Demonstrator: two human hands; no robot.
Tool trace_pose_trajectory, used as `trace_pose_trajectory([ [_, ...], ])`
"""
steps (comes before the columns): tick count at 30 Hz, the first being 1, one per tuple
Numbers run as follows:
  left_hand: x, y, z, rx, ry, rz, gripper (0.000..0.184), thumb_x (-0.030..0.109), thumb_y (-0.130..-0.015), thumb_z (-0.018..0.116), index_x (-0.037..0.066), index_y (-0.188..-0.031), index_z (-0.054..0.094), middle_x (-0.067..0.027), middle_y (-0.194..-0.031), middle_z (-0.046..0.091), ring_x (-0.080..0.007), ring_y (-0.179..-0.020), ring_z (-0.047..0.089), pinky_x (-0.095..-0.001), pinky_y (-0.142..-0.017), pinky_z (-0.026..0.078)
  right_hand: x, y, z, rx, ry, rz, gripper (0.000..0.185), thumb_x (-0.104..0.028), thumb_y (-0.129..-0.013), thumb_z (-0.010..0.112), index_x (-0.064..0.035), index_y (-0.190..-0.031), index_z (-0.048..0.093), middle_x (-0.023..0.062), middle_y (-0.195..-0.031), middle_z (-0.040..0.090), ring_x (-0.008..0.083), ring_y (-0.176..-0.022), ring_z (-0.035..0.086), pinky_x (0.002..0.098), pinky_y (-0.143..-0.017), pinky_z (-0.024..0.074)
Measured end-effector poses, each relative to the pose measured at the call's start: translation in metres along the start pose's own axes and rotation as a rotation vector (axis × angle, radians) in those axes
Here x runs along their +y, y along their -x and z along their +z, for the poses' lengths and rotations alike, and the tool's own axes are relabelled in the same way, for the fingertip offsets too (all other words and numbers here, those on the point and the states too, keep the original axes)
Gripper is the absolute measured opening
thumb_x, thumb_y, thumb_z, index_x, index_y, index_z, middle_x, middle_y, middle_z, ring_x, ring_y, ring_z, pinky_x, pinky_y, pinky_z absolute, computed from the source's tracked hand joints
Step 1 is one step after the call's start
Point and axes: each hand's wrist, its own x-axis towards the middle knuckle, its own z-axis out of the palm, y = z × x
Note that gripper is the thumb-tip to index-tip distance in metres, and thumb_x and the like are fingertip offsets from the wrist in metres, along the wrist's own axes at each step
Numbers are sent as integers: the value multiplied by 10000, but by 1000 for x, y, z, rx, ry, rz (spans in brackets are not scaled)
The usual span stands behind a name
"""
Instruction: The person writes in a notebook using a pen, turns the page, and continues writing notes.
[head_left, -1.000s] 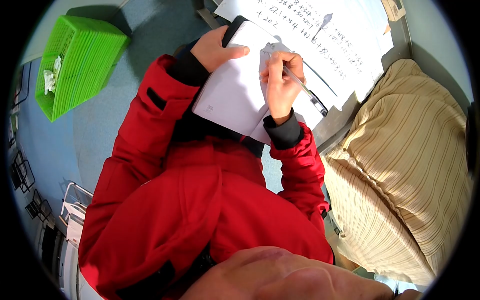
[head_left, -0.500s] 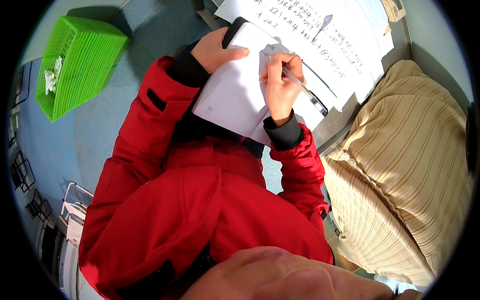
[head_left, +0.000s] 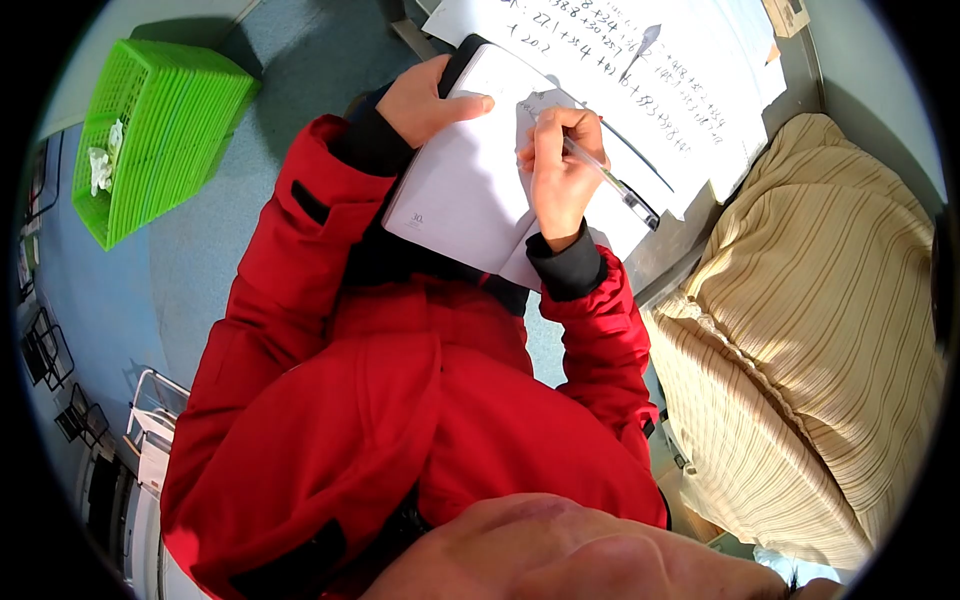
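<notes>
An open notebook (head_left: 455, 180) with white pages lies tilted in front of my body, its left part over my lap. My left hand (head_left: 422, 104) grips its upper left edge, thumb flat on the page and the other fingers out of sight underneath. Pinched in my right hand (head_left: 562, 165) is a clear pen (head_left: 618, 186), its dark end pointing down to the right. The pen's tip is near small handwriting at the top of the page, partly hidden by my fingers. A thin dark line, perhaps the notebook's edge or a cord, runs beside my right hand.
Large white sheets (head_left: 690, 90) with handwritten numbers cover the table beyond the notebook. A striped beige cloth (head_left: 810, 330) drapes a bulky thing at right. Stacked green plastic baskets (head_left: 165, 140) stand on the floor at left, white crumpled scraps (head_left: 101, 170) inside. A white folding chair (head_left: 152, 430) is lower left.
My right hand with the pen has barely shifted, and a little more writing seems to show near its tip. My left hand stays on the notebook. The whole view has moved slightly.
</notes>
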Motion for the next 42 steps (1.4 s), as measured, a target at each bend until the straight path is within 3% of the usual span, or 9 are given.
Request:
trace_pose_trajectory([
  [26, 6, 2, 1, -10, 20, -6, 475, 307, -806, 717, -35, -1111, 594, -114, -960, 660, -168, -844, 619, -303, -749, 496, 2, 2, -6, -23, 35, -21, 133, -94, -936, 591, -12, -856, 522, 34, -584, 570, 77, -475, 553, 218, -435, 423],
  [32, 6, 2, 0, 22, -25, -37, 512, 318, -799, 718, -59, -1118, 580, -138, -981, 666, -185, -864, 629, -309, -765, 499, 1, 2, -6, 7, -102, 19, 134, -103, -940, 590, -13, -862, 528, 31, -602, 570, 75, -483, 556, 213, -438, 418],
  [33, 6, 2, 0, 25, -36, -40, 522, 321, -797, 719, -63, -1122, 576, -144, -989, 665, -190, -872, 629, -311, -771, 498, -3, 2, -8, 1, -158, 70, 118, -103, -945, 586, -6, -893, 542, 39, -651, 589, 76, -546, 572, 220, -487, 442],
  [36, 6, 0, -1, 27, -56, -41, 548, 327, -792, 721, -72, -1135, 565, -156, -1014, 661, -199, -896, 626, -315, -789, 495, -6, -17, -22, 56, -168, -54, 102, -95, -948, 582, 5, -927, 573, 46, -710, 606, 73, -624, 569, 219, -574, 459],
  [37, 6, 1, -2, 23, -54, -42, 554, 328, -791, 721, -72, -1140, 562, -157, -1023, 659, -200, -905, 624, -315, -796, 493, -4, -29, -34, 77, 5, -124, 112, -92, -949, 589, 19, -944, 605, 42, -761, 620, 86, -678, 556, 231, -639, 458],
  [39, 7, 1, -2, 7, -31, -54, 562, 329, -790, 720, -73, -1148, 557, -159, -1036, 655, -199, -920, 619, -315, -804, 491, -5, -64, -54, 55, 257, -338, 169, -163, -960, 595, -7, -1002, 644, 59, -781, 636, 124, -671, 562, 252, -639, 460],
  [42, 10, 1, 0, -14, 30, -66, 565, 327, -790, 717, -72, -1155, 553, -154, -1048, 649, -192, -931, 611, -314, -808, 487, -4, -106, -75, -8, 555, -442, 203, -208, -959, 590, -56, -1074, 659, 102, -826, 640, 184, -692, 593, 272, -670, 471],
])
